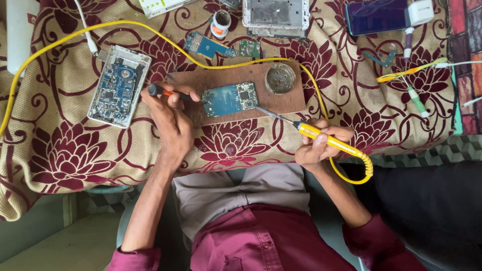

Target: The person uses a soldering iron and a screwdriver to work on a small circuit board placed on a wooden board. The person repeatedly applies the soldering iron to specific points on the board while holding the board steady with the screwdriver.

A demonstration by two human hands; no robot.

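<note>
Three loose circuit boards are lying about, and one circuit board [230, 99] is sitting on a wooden block [281, 103] between the hands, the left hand [170, 123] pinching a small screwdriver [168, 92], the right hand [319, 143] gripping a yellow soldering iron [311, 131], wrists bent inward.

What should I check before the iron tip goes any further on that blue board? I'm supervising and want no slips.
1. Circuit board lies flat on the wooden block: ok.
2. Left hand steadies the board's left edge with the black-and-orange tool: ok.
3. Right hand has a firm hold on the yellow soldering iron: ok.
4. Iron tip meets the board's right edge: ok, exact joint too small to tell.
5. Yellow cable stays off the board: ok, it loops behind the block.
6. Iron is hot: cannot tell.
</note>
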